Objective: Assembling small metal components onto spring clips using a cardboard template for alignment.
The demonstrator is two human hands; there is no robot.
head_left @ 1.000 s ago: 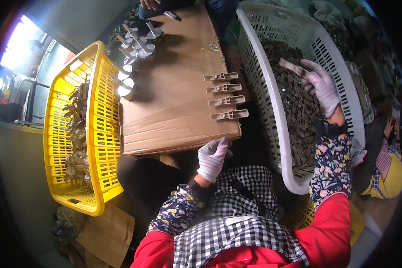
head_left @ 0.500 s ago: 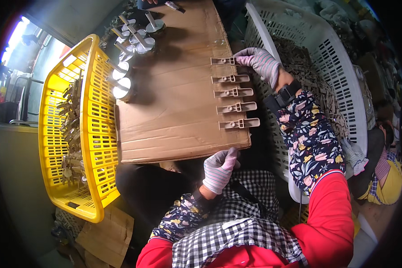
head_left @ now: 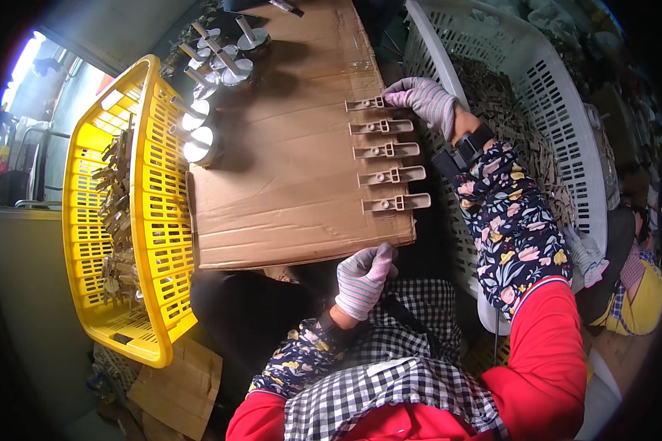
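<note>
Several beige plastic clips with a small framed middle lie in a column along the right edge of a cardboard sheet (head_left: pixel 287 191). My right hand (head_left: pixel 426 101), in a striped glove, pinches the right end of the farthest plastic clip (head_left: pixel 364 104). Its fingertips cover that end. Just below it lies another plastic clip (head_left: pixel 381 127), and the nearest plastic clip (head_left: pixel 396 203) is by the sheet's front right corner. My left hand (head_left: pixel 364 283), also gloved, is closed at the front edge of the cardboard. Whatever its fingers hold, if anything, is hidden.
Round metal pieces with upright stems (head_left: pixel 197 143) stand at the sheet's far left. On the left, a yellow basket (head_left: pixel 165 220) holds metal parts. A white basket (head_left: pixel 559 95) full of beige parts stands on the right. Another person (head_left: pixel 632 290) is at the right edge.
The farthest clip has tilted slightly, its right end rising under my right hand's fingers. My left hand stays closed in nearly the same place.
</note>
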